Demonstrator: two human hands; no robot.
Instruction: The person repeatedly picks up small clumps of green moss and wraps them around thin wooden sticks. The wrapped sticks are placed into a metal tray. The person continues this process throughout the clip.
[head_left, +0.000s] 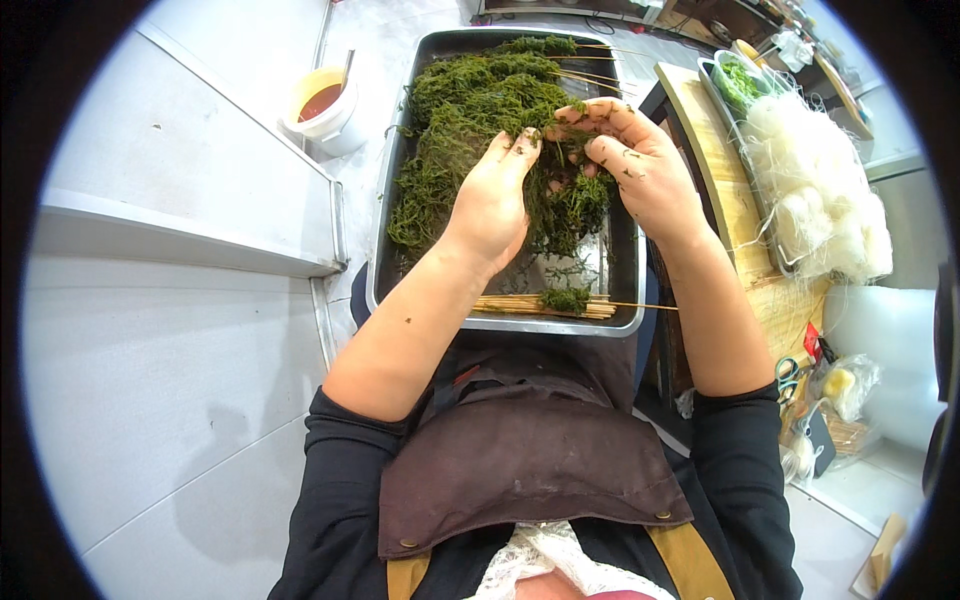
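A dark metal tray (381, 225) with a bright rim lies before me, heaped with stringy green, seaweed-like strands (480, 112). Over its right half, my left hand (491, 195) and my right hand (649, 161) face each other with a loose clump of strands (551, 161) between their fingers. Green scraps cling to both hands. Part of the fingers is hidden in the clump. Along the tray's near edge lies a bundle of thin wooden skewers (510, 304); one carries a tuft of green (566, 300). More skewers (592, 79) poke from the greens at the far right.
Left of the tray stands a white bucket (334, 135) of reddish liquid with a handle in it. On the right, a wooden table (720, 165) bears a tray of white noodle-like strands (810, 180), scissors (786, 375) and plastic bags. A white panel (187, 180) rises on the left.
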